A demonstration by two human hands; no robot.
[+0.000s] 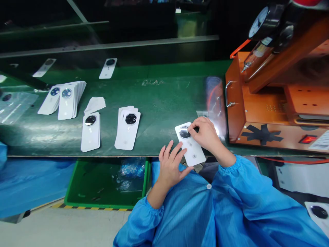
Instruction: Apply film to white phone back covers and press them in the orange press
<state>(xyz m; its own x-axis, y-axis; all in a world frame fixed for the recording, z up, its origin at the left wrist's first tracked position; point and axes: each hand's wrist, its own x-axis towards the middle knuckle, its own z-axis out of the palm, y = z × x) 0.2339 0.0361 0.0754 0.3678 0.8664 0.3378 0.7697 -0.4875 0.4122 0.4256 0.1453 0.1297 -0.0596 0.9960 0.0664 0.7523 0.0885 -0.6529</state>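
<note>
A white phone back cover (194, 148) with a dark, shiny camera ring lies at the front edge of the green bench, its lower end jutting past the edge. My left hand (170, 168) is open, fingers spread, with fingertips at the cover's left side. Over the camera ring, my right hand (206, 134) is closed in a pinch, thumb and forefinger together at the ring's right side. Whatever sits between those fingertips is too small to make out. To the left are two small stacks of similar covers, a nearer stack (128, 132) and a farther stack (90, 133).
An orange press machine (267, 113) with a gauge (259, 21) stands at the right. Fanned covers (67, 103) lie at the left beside a crumpled white sheet (95, 104). A single cover (108, 69) lies farther back. Under the bench is a green bin (89, 181) holding plastic film.
</note>
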